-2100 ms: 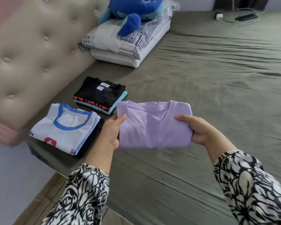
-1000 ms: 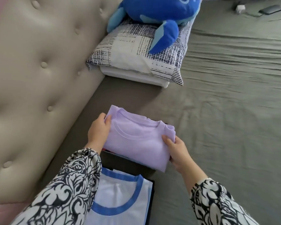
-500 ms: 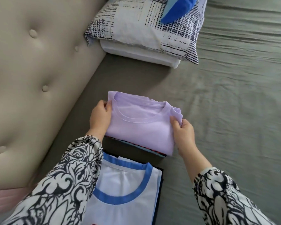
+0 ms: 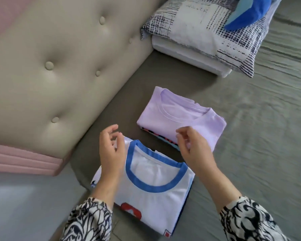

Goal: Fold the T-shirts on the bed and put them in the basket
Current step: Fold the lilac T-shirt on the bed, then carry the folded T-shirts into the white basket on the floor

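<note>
A folded lilac T-shirt [image 4: 179, 117] lies on top of a small stack of folded shirts whose striped edge [image 4: 156, 138] peeks out beneath it. Nearer me sits a second stack topped by a white T-shirt with a blue collar [image 4: 153, 193]. My left hand [image 4: 111, 150] hovers over the white shirt's left shoulder, fingers loosely curled and apart, holding nothing. Over the gap between the two stacks, my right hand [image 4: 193, 148] is likewise empty with fingers apart. No basket is in view.
The olive-green bed sheet [image 4: 259, 145] stretches to the right. A beige tufted headboard [image 4: 63, 54] runs along the left. A patterned pillow [image 4: 207, 32] on a white pillow, with a blue plush toy [image 4: 247, 9] on it, lies at the back.
Both hands set the lilac shirt on the far stack, let go of it and drew back toward the white shirt. The view also tilted down and closer.
</note>
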